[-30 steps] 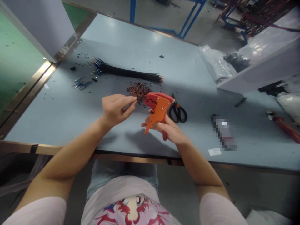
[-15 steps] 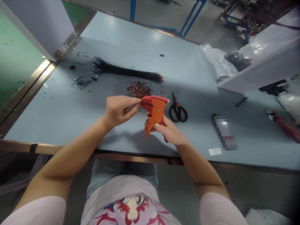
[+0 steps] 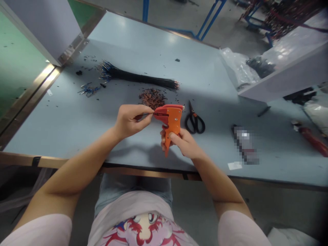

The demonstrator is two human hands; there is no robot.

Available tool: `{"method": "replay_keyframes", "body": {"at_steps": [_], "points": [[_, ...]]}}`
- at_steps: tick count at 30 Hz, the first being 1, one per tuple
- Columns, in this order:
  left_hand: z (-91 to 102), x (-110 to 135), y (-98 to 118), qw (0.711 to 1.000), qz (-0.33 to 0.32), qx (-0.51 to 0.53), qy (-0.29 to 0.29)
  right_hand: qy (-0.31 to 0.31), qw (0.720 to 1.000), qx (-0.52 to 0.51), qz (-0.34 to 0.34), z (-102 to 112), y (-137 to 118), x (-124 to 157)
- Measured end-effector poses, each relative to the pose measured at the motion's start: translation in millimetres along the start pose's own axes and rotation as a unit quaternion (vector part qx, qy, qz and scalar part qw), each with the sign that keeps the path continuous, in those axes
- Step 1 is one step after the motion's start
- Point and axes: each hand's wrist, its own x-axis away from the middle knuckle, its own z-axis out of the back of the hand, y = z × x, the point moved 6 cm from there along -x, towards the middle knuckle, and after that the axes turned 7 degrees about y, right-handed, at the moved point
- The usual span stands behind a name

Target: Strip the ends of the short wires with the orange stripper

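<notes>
My right hand [image 3: 183, 145] is wrapped round the handles of an orange and red wire stripper [image 3: 169, 119], held upright above the table's near edge. My left hand [image 3: 130, 119] pinches a short thin dark wire [image 3: 146, 114] whose tip sits in the stripper's jaws. Just behind the tool lies a small heap of stripped wire bits [image 3: 152, 96]. Further back a long bundle of black wires [image 3: 138, 78] stretches across the grey-blue table [image 3: 64, 119].
Black scissors [image 3: 194, 120] lie right of the stripper. A blurred dark object [image 3: 244, 141] and a white paper scrap [image 3: 234, 165] rest to the right. A red-handled tool [image 3: 311, 139] is at the far right. Loose blue wire ends [image 3: 88, 90] lie left. A white shelf [image 3: 282, 73] stands back right.
The stripper moved left and tilted upright, meeting my left hand. The wire tip now sits in its jaws and my right hand has squeezed the handles closer.
</notes>
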Motion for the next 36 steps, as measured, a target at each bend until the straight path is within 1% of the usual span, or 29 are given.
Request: {"method": "replay_keyframes", "body": {"at_steps": [3, 8, 12, 16, 22, 28, 36], "points": [[-0.4, -0.4, -0.2, 1.0, 0.009, 0.01, -0.008, 0.002, 1.0, -0.001, -0.002, 0.6, -1.2, 0.3], [-0.3, -0.6, -2.2, 0.999, 0.024, 0.029, -0.007, -0.025, 0.999, -0.012, -0.016, 1.9, 0.7, 0.1], [-0.7, -0.9, -2.7, 0.999, 0.027, 0.028, -0.011, -0.027, 0.999, -0.013, -0.023, 3.3, 2.8, -0.1], [-1.0, -0.5, -2.4, 0.999, 0.024, 0.03, -0.014, -0.027, 1.0, -0.002, -0.009, 1.9, 0.4, -0.1], [-1.3, -0.1, -3.3, 0.999, 0.028, 0.03, -0.017, -0.043, 0.999, 0.022, 0.007, -0.7, -2.1, 0.5], [-1.4, -1.4, 0.4, 0.998, 0.025, 0.045, -0.024, -0.043, 0.998, 0.035, 0.02, -1.5, -0.7, 3.1], [-2.0, -0.4, 2.5, 0.998, 0.029, 0.049, -0.037, -0.016, 0.996, 0.091, 0.02, -2.3, -1.9, 3.2]]}}
